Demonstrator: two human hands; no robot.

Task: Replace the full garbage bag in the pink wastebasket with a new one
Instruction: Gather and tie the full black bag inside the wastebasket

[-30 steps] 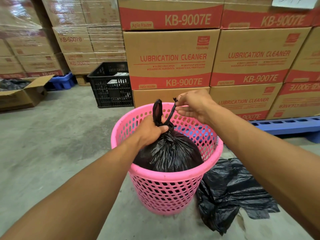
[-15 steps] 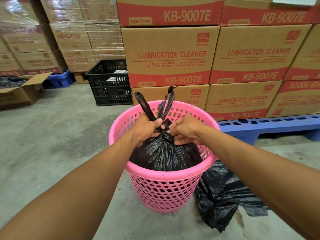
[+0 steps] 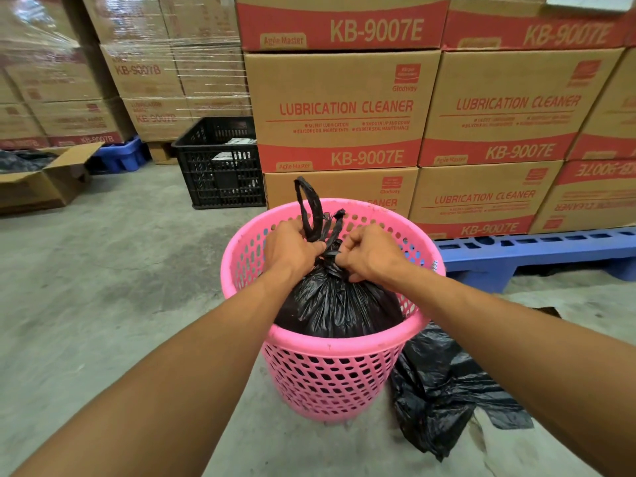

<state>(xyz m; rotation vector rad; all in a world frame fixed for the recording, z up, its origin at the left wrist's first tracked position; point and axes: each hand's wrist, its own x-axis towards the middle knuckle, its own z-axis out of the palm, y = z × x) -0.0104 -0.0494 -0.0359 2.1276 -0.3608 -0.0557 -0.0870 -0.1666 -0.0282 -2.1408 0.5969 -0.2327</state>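
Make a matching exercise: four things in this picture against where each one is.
Things:
1. full bag
2. loose bag
3. crate
4. open box

Places:
A. far left on the floor
B. inside the wastebasket, both hands on its neck
C. against the stacked cartons, behind the wastebasket to its left
D. on the floor right of the wastebasket

Pairs: 1-B, 2-D, 3-C, 4-A

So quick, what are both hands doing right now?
Left hand: closed on the black bag's neck.
Right hand: closed on the same neck.
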